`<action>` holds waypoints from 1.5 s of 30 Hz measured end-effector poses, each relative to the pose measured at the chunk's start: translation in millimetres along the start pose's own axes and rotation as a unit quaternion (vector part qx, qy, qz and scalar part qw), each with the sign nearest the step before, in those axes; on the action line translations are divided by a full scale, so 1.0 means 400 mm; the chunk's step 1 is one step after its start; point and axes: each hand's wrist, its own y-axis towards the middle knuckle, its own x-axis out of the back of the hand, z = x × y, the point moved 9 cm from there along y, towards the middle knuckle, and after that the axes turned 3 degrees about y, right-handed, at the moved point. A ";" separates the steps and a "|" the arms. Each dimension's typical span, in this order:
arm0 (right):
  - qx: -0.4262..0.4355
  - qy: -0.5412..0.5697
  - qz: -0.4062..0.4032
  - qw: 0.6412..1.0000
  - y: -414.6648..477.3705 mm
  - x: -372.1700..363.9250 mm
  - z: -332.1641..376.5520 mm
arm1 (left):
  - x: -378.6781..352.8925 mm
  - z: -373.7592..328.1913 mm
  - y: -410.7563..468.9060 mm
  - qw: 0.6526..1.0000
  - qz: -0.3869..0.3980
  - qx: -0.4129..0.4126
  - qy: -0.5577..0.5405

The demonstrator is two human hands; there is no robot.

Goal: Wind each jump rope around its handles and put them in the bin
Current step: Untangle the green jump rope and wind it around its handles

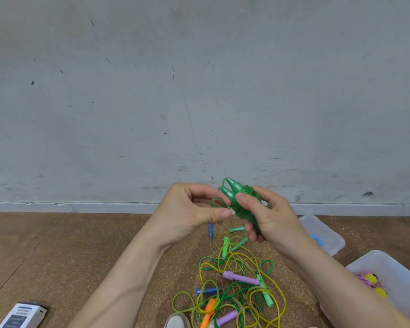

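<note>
Green rope (243, 205), wound round its two handles, sat clenched in our right hand (269, 217) above the floor. Our left hand (192, 207) pinched its loose loop. Bin (398, 273) stood at right, tangled ropes (234, 287) below.

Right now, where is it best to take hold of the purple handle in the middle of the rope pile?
Pinch the purple handle at its straight middle, coming from above: it lies flat atop the rope pile, both long sides exposed.

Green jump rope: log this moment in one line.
right hand: grips green jump rope, mostly wound | left hand: pinches its loose loop | bin: rope not in | rope pile: tangled on floor
</note>
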 end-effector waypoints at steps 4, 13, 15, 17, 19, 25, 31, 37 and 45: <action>0.021 -0.015 -0.014 1.000 -0.003 -0.006 -0.004 | 0.040 0.001 0.006 0.995 -0.089 0.002 0.036; 0.100 -0.101 -0.099 0.985 0.001 -0.006 -0.011 | 0.068 -0.032 -0.006 0.938 -0.238 -0.089 0.234; 0.082 -0.079 -0.094 0.989 0.002 -0.014 -0.019 | 0.081 -0.025 -0.004 0.945 -0.252 -0.066 0.199; 0.062 -0.058 -0.091 0.992 0.004 -0.017 -0.030 | 0.085 -0.026 -0.002 0.946 -0.254 -0.067 0.191; 0.052 -0.052 -0.090 0.993 0.006 -0.017 -0.036 | 0.081 -0.033 -0.004 0.939 -0.252 -0.094 0.213; 0.046 -0.046 -0.087 0.994 0.005 -0.016 -0.041 | 0.038 -0.056 -0.002 0.901 -0.196 -0.205 0.329; 0.039 -0.053 -0.091 0.994 0.003 -0.018 -0.045 | 0.052 -0.040 0.001 0.914 -0.214 -0.169 0.300; 0.042 -0.083 -0.095 0.991 -0.003 -0.020 -0.037 | 0.075 -0.015 0.009 0.933 -0.233 -0.082 0.262; 0.069 -0.173 -0.100 0.977 -0.007 -0.025 -0.032 | 0.073 -0.011 0.010 0.925 -0.217 -0.076 0.303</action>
